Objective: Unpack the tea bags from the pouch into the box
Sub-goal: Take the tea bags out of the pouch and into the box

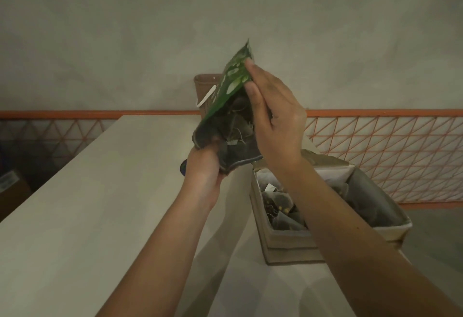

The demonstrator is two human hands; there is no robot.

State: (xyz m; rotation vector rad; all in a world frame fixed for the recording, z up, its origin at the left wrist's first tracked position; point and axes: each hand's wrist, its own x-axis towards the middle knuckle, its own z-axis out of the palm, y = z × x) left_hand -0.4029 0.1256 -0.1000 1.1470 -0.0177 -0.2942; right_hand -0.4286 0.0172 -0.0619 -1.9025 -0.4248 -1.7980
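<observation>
Pouch held up over the table, beside the box.
My left hand (pixel 204 170) grips the pouch (pixel 231 106) at its lower edge; my right hand (pixel 273 118) pinches its upper side. Tea bags (pixel 280 204) lie in the box (pixel 288 241).

You could not see the left hand's (pixel 203 166) fingertips; they were tucked behind the pouch (pixel 229 106). The pouch's print was too blurred for you to read. The right hand (pixel 275 118) covered the pouch's right edge, and its forearm hid the middle of the box (pixel 268 239), so you saw only part of the tea bags (pixel 280 206) inside. A brown holder (pixel 204 83) by the far wall stood half behind the pouch. A dark round thing (pixel 183 166) peeked out left of the left hand, too hidden to name. The left edge cut off a cardboard carton (pixel 12 186).
</observation>
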